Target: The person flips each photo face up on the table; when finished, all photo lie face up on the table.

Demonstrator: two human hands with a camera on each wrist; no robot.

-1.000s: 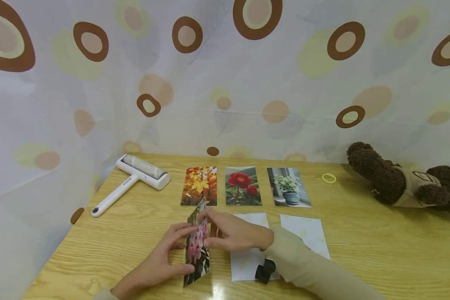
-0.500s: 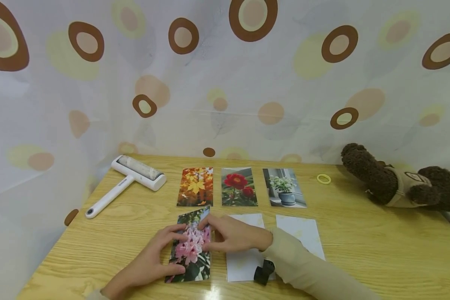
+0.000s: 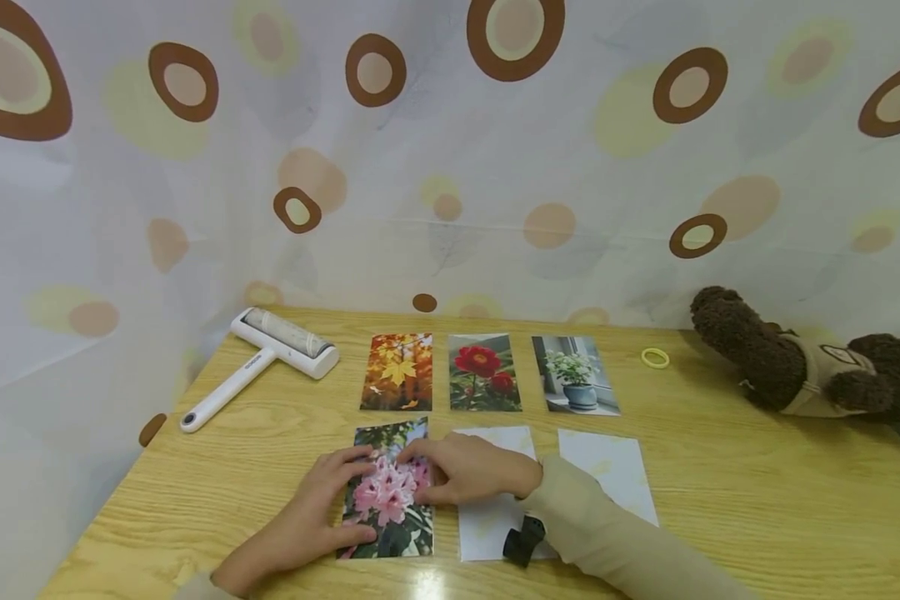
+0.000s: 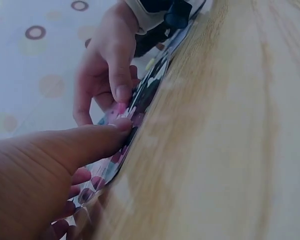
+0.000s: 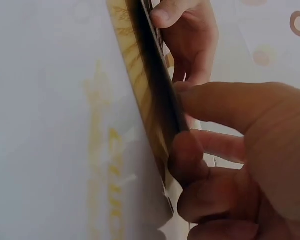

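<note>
A photo card (image 3: 387,497) of pink flowers lies almost flat at the front, face up, its right edge slightly raised. My right hand (image 3: 471,471) pinches that edge, thumb on the picture and the other fingers (image 5: 189,155) curled at the underside in the right wrist view. Across from it, my left hand (image 3: 311,510) rests on the card's left side, fingers spread and thumb (image 4: 107,137) laid on the surface. Right of the pink-flower card, a face-down white card (image 3: 487,533) is partly hidden under my right arm. Another face-down card (image 3: 615,471) lies farther right.
Behind are a maple-leaf photo (image 3: 397,372), a red-flower photo (image 3: 484,372) and a potted-plant photo (image 3: 577,375) in a row. A white lint roller (image 3: 270,358) lies at left. A yellow ring (image 3: 655,358) and a brown teddy bear (image 3: 802,367) are at right.
The pink-flower card was tilted up steeply on edge between my hands; it has turned down to the left, picture upward, nearly onto the table. Both hands stayed on it.
</note>
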